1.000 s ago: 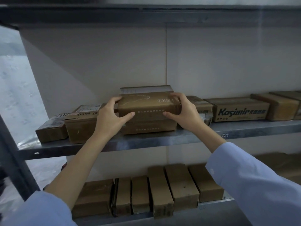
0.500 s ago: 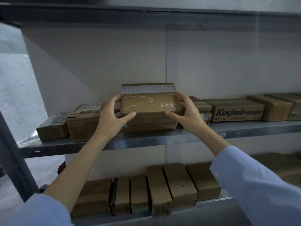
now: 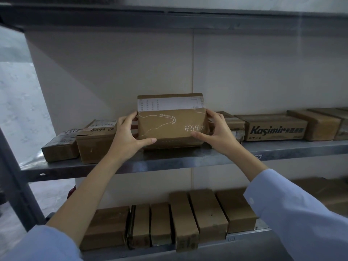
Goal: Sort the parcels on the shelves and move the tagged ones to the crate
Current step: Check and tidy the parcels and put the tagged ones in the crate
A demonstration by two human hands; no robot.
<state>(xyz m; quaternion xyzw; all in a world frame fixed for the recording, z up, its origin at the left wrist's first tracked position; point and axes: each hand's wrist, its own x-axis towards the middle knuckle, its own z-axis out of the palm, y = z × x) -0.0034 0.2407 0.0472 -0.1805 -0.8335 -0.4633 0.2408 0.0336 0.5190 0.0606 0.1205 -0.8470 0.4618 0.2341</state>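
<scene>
Single head-worn view (wide-angle: takes in three shelf levels at once). Faces the shelving square-on, pitched slightly down. Upper shelf [image 3: 169,17] underside runs across the top, middle shelf [image 3: 188,161] sits mid-frame, lower shelf [image 3: 244,240] along the bottom, left upright [image 3: 11,176] at the edge. Close in: forearms enter from the bottom corners, and left hand [image 3: 128,136] and right hand [image 3: 216,134] meet on a parcel [image 3: 169,127] at centre.

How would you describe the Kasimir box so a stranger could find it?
Start at the middle shelf. Go right from the parcel gripped by the left hand and right hand, past the small boxes. The Kasimir box comes next: long, and alone in bearing that name in bold dark letters.
</scene>
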